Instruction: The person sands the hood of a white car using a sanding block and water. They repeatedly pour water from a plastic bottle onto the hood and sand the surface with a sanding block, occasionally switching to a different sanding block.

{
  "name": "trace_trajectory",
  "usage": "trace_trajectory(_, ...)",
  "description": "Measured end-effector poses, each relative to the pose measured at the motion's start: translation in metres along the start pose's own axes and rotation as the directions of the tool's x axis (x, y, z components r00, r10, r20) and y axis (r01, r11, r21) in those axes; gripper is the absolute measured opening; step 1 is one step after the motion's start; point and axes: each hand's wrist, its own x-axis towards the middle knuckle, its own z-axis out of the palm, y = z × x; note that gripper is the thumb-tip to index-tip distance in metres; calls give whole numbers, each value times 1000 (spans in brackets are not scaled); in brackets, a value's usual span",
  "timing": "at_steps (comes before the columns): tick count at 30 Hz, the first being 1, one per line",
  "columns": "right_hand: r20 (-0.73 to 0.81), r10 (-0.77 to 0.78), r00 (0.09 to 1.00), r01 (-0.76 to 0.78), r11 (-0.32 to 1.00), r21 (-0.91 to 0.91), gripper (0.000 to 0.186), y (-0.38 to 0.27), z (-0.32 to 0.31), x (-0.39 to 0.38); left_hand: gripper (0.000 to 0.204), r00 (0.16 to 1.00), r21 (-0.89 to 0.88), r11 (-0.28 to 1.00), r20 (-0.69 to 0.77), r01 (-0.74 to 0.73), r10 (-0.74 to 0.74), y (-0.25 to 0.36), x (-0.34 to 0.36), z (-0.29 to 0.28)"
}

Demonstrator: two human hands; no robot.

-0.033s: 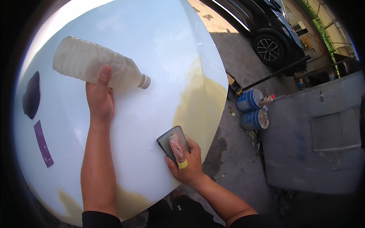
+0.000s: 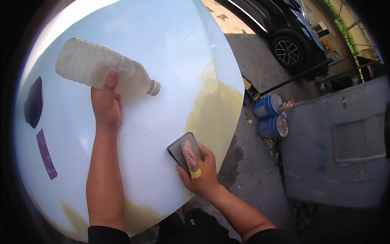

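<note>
My left hand (image 2: 106,103) grips a cloudy plastic bottle (image 2: 83,61) from below, thumb over its side. The bottle lies tilted above the panel, its capped end toward the right and slightly lower. My right hand (image 2: 205,175) holds a flat grey sanding block (image 2: 178,149) against the large white car panel (image 2: 150,130). One finger on that hand is wrapped in clear plastic with a yellow band. The block sits just below a yellowish filler patch (image 2: 215,105) that spreads over the panel's right side; its underside is hidden.
On the panel's left lie a dark purple pad-like piece (image 2: 33,102) and a purple strip (image 2: 46,154). Beyond the right edge stand two blue buckets (image 2: 266,106) on the concrete floor, beside a grey panel (image 2: 325,146). A dark car (image 2: 288,49) is parked at the far right.
The sanding block and my right hand have shifted very slightly upward on the panel. The bottle and my left hand are almost unmoved.
</note>
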Motion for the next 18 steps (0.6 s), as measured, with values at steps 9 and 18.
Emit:
trace_trajectory(9,-99,193,976,-195,981,-6,62,56,-1,137,64,1000,-12,1000,-1,23,-23,1,-5,7)
trace_trajectory(18,-122,10,992,-10,1000,-5,66,27,10,72,65,1000,18,1000,17,-2,2,4,-4,7)
